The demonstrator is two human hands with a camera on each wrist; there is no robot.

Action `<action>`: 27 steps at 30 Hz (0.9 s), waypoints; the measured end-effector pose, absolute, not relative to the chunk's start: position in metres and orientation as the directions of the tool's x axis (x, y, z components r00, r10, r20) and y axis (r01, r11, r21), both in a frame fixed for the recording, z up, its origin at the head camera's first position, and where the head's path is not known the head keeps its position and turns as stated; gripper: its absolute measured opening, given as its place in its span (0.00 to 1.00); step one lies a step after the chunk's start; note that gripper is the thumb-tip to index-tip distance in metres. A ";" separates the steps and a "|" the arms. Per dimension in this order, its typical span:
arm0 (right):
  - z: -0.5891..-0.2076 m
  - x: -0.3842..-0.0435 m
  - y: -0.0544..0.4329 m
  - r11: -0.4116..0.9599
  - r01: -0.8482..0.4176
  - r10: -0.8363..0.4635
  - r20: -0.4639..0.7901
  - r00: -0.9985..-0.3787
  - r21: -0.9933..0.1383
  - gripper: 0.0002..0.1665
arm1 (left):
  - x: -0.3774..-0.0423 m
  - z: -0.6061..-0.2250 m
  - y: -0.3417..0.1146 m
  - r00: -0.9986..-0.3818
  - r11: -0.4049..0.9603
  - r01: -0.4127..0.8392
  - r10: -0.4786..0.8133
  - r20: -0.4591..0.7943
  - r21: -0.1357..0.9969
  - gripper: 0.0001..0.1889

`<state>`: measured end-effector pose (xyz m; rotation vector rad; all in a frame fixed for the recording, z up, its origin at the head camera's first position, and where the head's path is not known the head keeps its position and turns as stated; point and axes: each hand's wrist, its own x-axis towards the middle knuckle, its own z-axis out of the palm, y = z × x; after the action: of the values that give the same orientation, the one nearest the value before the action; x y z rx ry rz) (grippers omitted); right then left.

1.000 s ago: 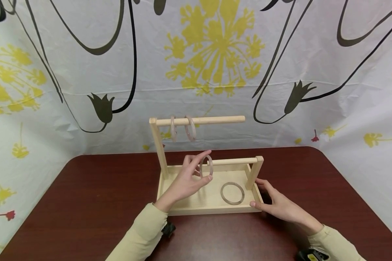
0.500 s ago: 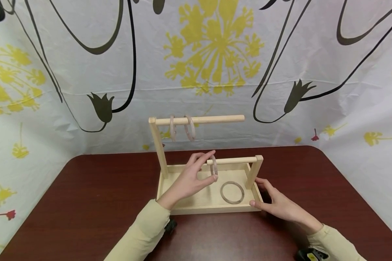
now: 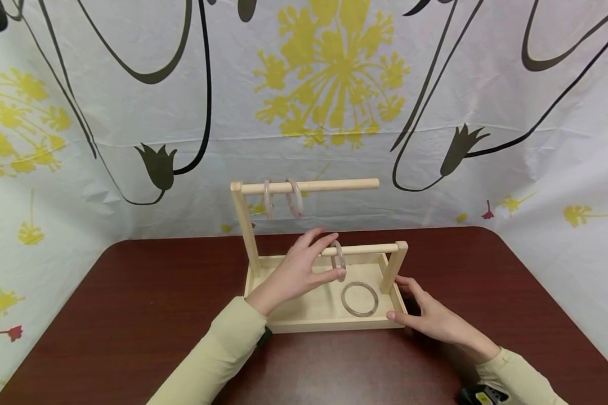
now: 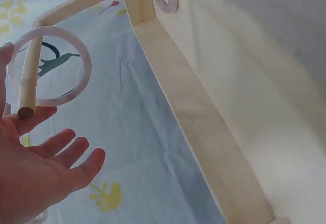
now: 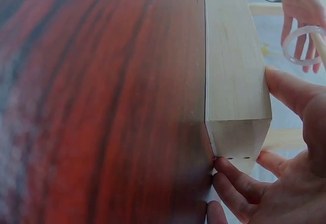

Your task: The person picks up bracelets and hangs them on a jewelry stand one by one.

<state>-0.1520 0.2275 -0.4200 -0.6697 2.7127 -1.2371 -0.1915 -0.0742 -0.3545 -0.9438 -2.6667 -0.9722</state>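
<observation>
My left hand (image 3: 296, 273) pinches a pale, translucent bangle (image 4: 87, 63) between thumb and finger, the other fingers spread. The bangle encircles the lower wooden bar (image 3: 370, 248) near its free end; in the left wrist view the bar passes through the ring. This bar belongs to a pale wooden rack with a shallow tray base (image 3: 329, 325). At the tray's front right corner my right hand (image 3: 433, 318) grips the wall, thumb on the front edge and fingers on the end. Inside the tray lies a greyish bangle (image 3: 361, 284), flat, near the right post (image 3: 394, 269).
Two more bangles hang from the upper bar (image 3: 339, 185), one pale ring (image 3: 268, 199) left of the other (image 3: 300, 202). A tall post (image 3: 245, 230) carries that bar at the left. The dark red table (image 3: 152, 304) ends at a patterned cloth backdrop (image 3: 213, 208).
My left hand has moved right, carrying the bangle from the lower bar's free end onto the bar. The right hand stays at the tray's corner.
</observation>
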 end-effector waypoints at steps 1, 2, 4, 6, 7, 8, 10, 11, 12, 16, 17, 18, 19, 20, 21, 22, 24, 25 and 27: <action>-0.420 -0.152 0.228 0.575 -0.354 -0.424 0.102 -0.900 -0.737 0.42 | -0.192 -0.353 -0.073 -0.784 0.605 0.617 0.521 0.336 0.503 0.37; -0.420 -0.152 0.228 0.574 -0.355 -0.425 0.102 -0.900 -0.738 0.42 | -0.193 -0.352 -0.072 -0.779 0.618 0.626 0.532 0.333 0.476 0.37; -0.420 -0.152 0.228 0.569 -0.354 -0.427 0.102 -0.899 -0.742 0.42 | -0.194 -0.348 -0.070 -0.767 0.640 0.641 0.553 0.326 0.423 0.38; -0.420 -0.153 0.228 0.563 -0.354 -0.430 0.101 -0.897 -0.747 0.42 | -0.195 -0.345 -0.067 -0.757 0.660 0.654 0.574 0.313 0.370 0.39; -0.420 -0.153 0.228 0.561 -0.352 -0.430 0.099 -0.897 -0.749 0.42 | -0.195 -0.343 -0.066 -0.749 0.665 0.663 0.585 0.312 0.344 0.39; -0.420 -0.153 0.228 0.559 -0.349 -0.431 0.096 -0.897 -0.752 0.42 | -0.195 -0.342 -0.065 -0.743 0.670 0.669 0.594 0.309 0.321 0.39; -0.420 -0.153 0.228 0.559 -0.346 -0.431 0.093 -0.898 -0.753 0.42 | -0.196 -0.340 -0.062 -0.735 0.682 0.677 0.608 0.300 0.276 0.40; -0.420 -0.153 0.228 0.558 -0.345 -0.431 0.091 -0.898 -0.755 0.42 | -0.196 -0.339 -0.060 -0.732 0.687 0.680 0.615 0.295 0.257 0.40; -0.420 -0.152 0.227 0.557 -0.344 -0.431 0.090 -0.898 -0.756 0.42 | -0.196 -0.339 -0.059 -0.731 0.693 0.681 0.619 0.289 0.239 0.40; -0.420 -0.152 0.227 0.556 -0.340 -0.430 0.087 -0.899 -0.759 0.41 | -0.197 -0.337 -0.053 -0.727 0.715 0.680 0.629 0.276 0.163 0.40; -0.420 -0.152 0.227 0.555 -0.337 -0.429 0.085 -0.899 -0.761 0.41 | -0.197 -0.337 -0.051 -0.723 0.718 0.682 0.632 0.280 0.139 0.40; -0.419 -0.151 0.227 0.555 -0.335 -0.429 0.084 -0.900 -0.761 0.42 | -0.198 -0.336 -0.050 -0.717 0.720 0.685 0.636 0.286 0.114 0.40; -0.419 -0.151 0.227 0.554 -0.332 -0.428 0.081 -0.900 -0.763 0.42 | -0.198 -0.335 -0.048 -0.709 0.721 0.688 0.641 0.294 0.088 0.40; -0.419 -0.151 0.227 0.553 -0.330 -0.428 0.079 -0.900 -0.765 0.42 | -0.198 -0.334 -0.047 -0.703 0.721 0.690 0.645 0.301 0.068 0.39; -0.419 -0.152 0.227 0.551 -0.328 -0.428 0.078 -0.900 -0.767 0.42 | -0.198 -0.334 -0.046 -0.696 0.719 0.693 0.649 0.307 0.051 0.39; -0.420 -0.152 0.227 0.550 -0.327 -0.429 0.077 -0.900 -0.768 0.42 | -0.197 -0.333 -0.046 -0.689 0.717 0.697 0.654 0.312 0.038 0.39; -0.420 -0.152 0.228 0.547 -0.329 -0.429 0.079 -0.900 -0.770 0.42 | -0.197 -0.333 -0.045 -0.684 0.713 0.701 0.659 0.313 0.029 0.39; -0.420 -0.152 0.228 0.547 -0.330 -0.430 0.080 -0.899 -0.770 0.42 | -0.197 -0.333 -0.046 -0.685 0.712 0.702 0.660 0.308 0.035 0.39; -0.420 -0.151 0.228 0.546 -0.334 -0.430 0.085 -0.899 -0.769 0.41 | -0.197 -0.333 -0.047 -0.691 0.709 0.703 0.663 0.287 0.056 0.39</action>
<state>-0.1514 0.2278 -0.4199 -0.6598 2.6608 -1.2856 -0.1965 -0.0468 -0.3329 -1.0871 -2.6709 -0.2359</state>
